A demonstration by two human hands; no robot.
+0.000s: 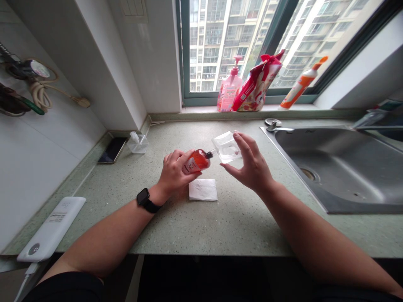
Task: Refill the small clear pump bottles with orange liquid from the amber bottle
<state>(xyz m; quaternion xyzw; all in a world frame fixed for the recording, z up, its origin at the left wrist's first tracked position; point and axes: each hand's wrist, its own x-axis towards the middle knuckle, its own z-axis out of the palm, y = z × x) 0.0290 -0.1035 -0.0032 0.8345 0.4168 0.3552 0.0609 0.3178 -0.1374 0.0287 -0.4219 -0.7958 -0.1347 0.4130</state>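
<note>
speckled pale-green stone-look counter (pixel 220 235), rectangular steel sink (pixel 346 163) on right, green-framed glass window (pixel 201 101) behind, pale high-rise buildings (pixel 214 42) outside. left hand (pixel 171 173) wrapped around tilted orange-red bottle (pixel 203 159), above counter near folded white paper tissue (pixel 203 191); right hand (pixel 253 165) gripping clear square-bodied container (pixel 224 147), black threaded neck (pixel 209 154) facing its opening, contact unclear. white bottle label (pixel 189 167) shows "m"; other print too small to read.
</note>
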